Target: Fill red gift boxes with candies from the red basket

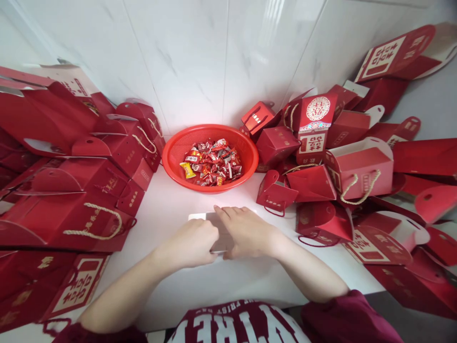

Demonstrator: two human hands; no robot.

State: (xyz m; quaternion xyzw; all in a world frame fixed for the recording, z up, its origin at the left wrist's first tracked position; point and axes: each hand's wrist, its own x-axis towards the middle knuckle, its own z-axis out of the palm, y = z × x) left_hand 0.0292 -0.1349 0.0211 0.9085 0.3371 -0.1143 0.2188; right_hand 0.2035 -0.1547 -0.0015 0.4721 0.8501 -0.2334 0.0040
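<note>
Near the middle of the white table, both hands are on a small white-and-grey piece that looks like a card box point(222, 240), mostly covered by them. My left hand point(196, 241) is closed at its left side, fingers curled. My right hand point(246, 232) spans its right side, fingers over the far edge and thumb at the near edge. Just beyond stands a red plastic basket point(171, 164) holding many wrapped candies point(214, 162), mostly red, with a yellow one point(187, 170) at the left.
Red gift boxes point(67, 214) with rope handles are stacked along the left. More red boxes point(360, 171) are piled on the right, some with open tops. A tiled wall point(193, 62) rises behind the basket. The white table point(171, 281) extends toward my body.
</note>
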